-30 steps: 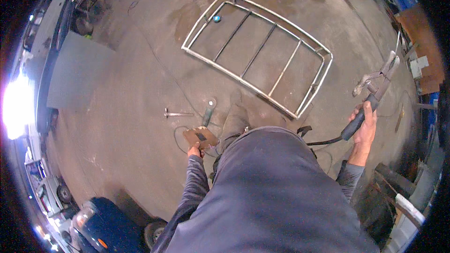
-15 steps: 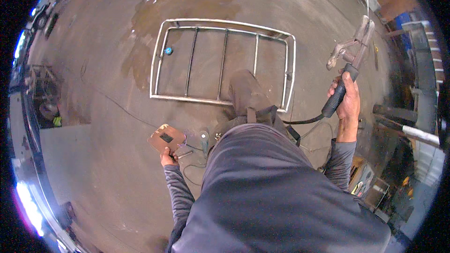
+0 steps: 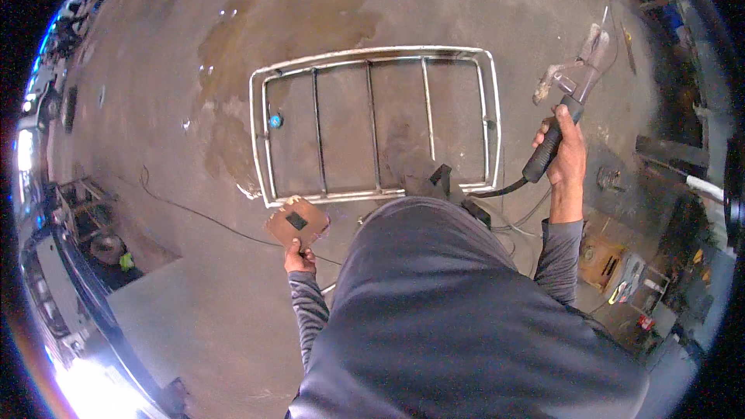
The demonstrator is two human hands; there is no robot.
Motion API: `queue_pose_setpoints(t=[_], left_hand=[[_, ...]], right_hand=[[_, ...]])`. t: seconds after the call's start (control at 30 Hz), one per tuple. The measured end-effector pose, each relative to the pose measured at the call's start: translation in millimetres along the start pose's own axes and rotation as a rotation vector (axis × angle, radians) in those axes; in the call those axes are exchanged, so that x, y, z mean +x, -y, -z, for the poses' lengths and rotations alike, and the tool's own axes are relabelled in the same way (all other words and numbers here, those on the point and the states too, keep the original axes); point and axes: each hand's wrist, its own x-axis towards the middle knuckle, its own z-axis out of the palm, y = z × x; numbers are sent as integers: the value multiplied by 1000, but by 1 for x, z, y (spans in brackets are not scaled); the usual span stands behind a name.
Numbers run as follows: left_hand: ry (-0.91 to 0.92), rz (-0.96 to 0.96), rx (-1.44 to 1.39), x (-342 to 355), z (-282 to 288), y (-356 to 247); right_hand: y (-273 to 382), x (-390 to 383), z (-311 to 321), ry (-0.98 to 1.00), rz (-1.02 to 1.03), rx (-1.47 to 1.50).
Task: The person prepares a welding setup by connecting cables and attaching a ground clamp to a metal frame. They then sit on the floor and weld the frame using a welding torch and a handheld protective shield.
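Note:
My right hand (image 3: 568, 154) is wrapped round the black ribbed handle of a welding electrode holder (image 3: 583, 77). A thin rod juts up from its jaws, and a black cable trails from the handle's lower end. In my left hand (image 3: 299, 257) is a brown hand-held welding shield (image 3: 309, 222) with a dark rectangular window, gripped at its lower edge. Ahead of me on the floor lies a metal tube frame (image 3: 372, 53) with several crossbars. Its near edge is partly hidden by my leg and the shield. A small blue round thing (image 3: 275, 121) sits at the frame's left side.
Dark wet stains (image 3: 272, 23) spread over the concrete floor beyond the frame. A thin cable (image 3: 209, 225) runs across the floor at left. To the right lie a wooden box (image 3: 601, 260) and assorted tools. Metal racks and clutter line the right side.
The view has shifted, and the frame appears lower. The shield has come closer to the frame's near left corner. Both hands keep their holds.

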Motion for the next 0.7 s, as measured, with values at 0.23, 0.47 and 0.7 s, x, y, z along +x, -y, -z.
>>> queue_pose_setpoints(t=[0.23,0.47,0.7], left_hand=[[216,-191,386,1,-119,-80],[446,-264,636,40,-289,-160],[700,-195,909,59,-431,-173]], right_hand=[[0,27,-9,-94,-132,-80],[-3,45,-25,-310,-165,-89],[-26,45,-33,-668,-239,-3]])
